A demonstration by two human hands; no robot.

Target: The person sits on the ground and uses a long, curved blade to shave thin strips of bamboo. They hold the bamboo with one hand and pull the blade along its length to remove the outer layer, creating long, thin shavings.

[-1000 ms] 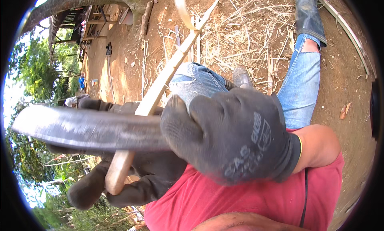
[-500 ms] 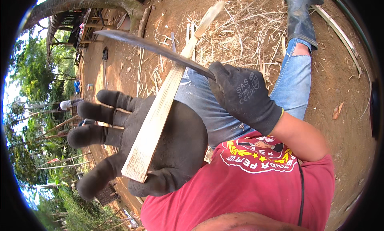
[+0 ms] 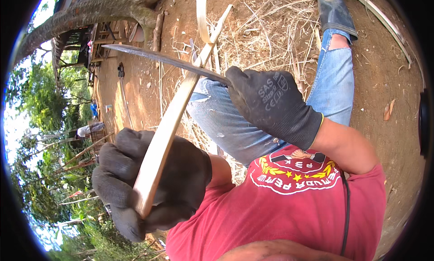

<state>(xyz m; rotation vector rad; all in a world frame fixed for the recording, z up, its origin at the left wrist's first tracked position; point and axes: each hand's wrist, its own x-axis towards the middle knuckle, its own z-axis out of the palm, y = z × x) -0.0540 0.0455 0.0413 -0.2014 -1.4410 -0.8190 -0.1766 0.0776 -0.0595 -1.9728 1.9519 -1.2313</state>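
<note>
My gloved left hand (image 3: 153,175) is closed round the lower end of a pale wood strip (image 3: 165,118), its black fingers curled over the edge. The strip slants up and to the right, its far end thin. My gloved right hand (image 3: 271,102) grips a long machete (image 3: 158,57); the handle is hidden in the fist. The dark blade points left and lies across the strip at its upper part. Just beyond the blade, a curled shaving (image 3: 202,16) stands off the wood near its far end.
Shavings and thin strips (image 3: 266,30) litter the brown dirt past my jeans (image 3: 332,80) and rubber boot (image 3: 334,10). A thick tree trunk (image 3: 90,16) reaches across the upper left. A long pale pole (image 3: 379,23) lies at the upper right.
My left hand has gone from spread fingers under the strip to a closed grip on it. A curled shaving now stands at the strip's far end. The machete has shifted slightly left.
</note>
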